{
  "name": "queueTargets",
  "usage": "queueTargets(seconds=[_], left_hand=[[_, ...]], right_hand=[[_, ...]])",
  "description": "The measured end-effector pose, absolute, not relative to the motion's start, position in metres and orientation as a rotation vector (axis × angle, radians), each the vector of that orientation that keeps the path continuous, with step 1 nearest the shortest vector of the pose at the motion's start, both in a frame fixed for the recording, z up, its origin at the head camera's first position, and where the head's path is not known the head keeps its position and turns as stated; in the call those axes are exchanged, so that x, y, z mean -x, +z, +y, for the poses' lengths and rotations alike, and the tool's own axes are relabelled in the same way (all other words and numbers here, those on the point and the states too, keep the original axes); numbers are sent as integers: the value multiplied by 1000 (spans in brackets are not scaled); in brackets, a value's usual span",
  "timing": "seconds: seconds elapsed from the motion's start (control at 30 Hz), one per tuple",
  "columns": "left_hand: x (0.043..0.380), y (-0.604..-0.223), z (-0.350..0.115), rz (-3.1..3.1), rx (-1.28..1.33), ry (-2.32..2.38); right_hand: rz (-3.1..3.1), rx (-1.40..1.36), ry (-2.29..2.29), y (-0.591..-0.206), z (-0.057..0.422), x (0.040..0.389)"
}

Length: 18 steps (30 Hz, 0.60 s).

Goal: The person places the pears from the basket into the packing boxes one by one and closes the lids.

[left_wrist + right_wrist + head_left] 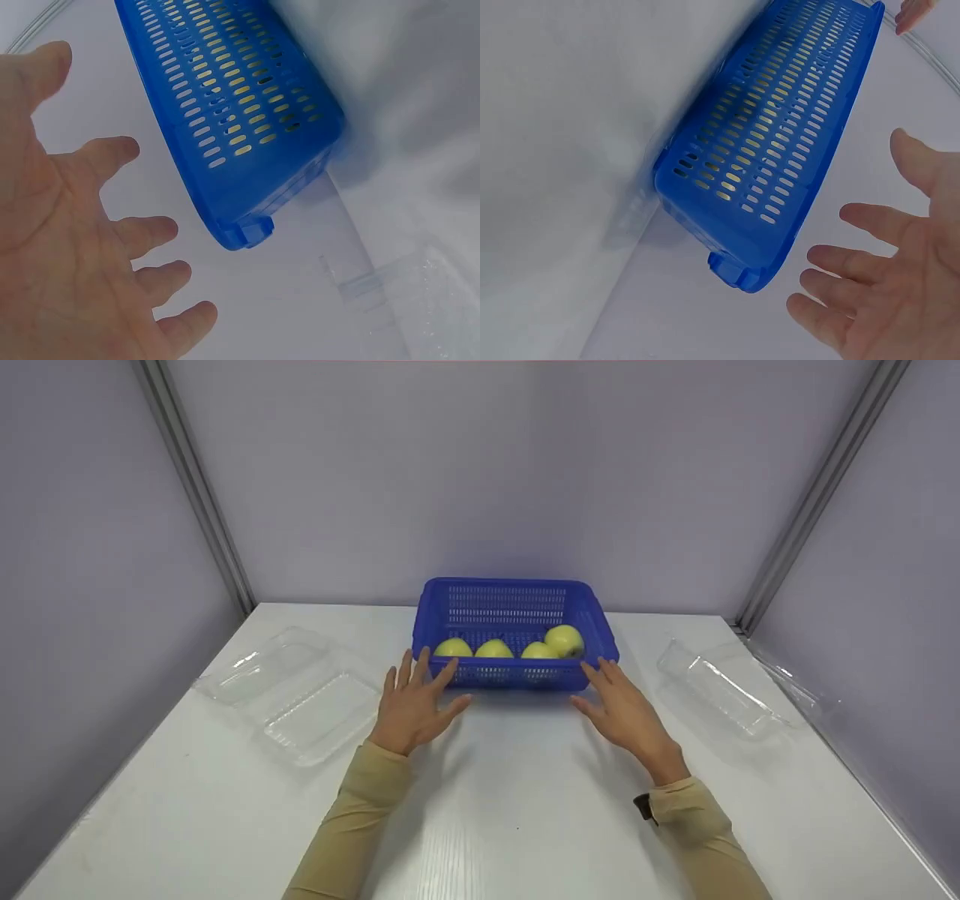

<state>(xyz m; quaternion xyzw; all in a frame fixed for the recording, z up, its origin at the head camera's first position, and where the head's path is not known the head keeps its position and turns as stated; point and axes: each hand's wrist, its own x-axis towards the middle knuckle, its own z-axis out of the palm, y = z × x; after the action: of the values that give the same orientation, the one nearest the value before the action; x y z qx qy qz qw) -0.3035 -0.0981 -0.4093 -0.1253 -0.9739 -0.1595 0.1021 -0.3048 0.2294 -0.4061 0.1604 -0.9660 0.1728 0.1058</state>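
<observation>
A blue plastic basket [517,663] with slotted walls stands toward the back of the white table, several yellow-green apples [564,641] lying in it. My left hand [412,705], fingers spread, is at the basket's front left corner and holds nothing. At the front right corner my right hand [622,711] is likewise spread, palm toward the basket. Both wrist views show a gap between the fingers and the basket wall; the left hand [82,225] and right hand [900,262] have their fingers extended. Apples show only as yellow patches through the slots there.
An opened clear plastic clamshell container [322,716] lies on the table to the left. Another clear container [720,690] lies at the right, near the table's edge. Grey-white panels [480,480] enclose the back and both sides of the table [495,810].
</observation>
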Motion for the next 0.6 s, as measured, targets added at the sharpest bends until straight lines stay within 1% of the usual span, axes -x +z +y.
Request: queueTargets(seconds=[0.27,0.6], left_hand=[[309,-415,-96,-2841,408,-444],[318,-419,-92,-2745,426,-442]], right_hand=[[-2801,-459,567,-408,231,310],[-2741,-472,486,-403,232,330]])
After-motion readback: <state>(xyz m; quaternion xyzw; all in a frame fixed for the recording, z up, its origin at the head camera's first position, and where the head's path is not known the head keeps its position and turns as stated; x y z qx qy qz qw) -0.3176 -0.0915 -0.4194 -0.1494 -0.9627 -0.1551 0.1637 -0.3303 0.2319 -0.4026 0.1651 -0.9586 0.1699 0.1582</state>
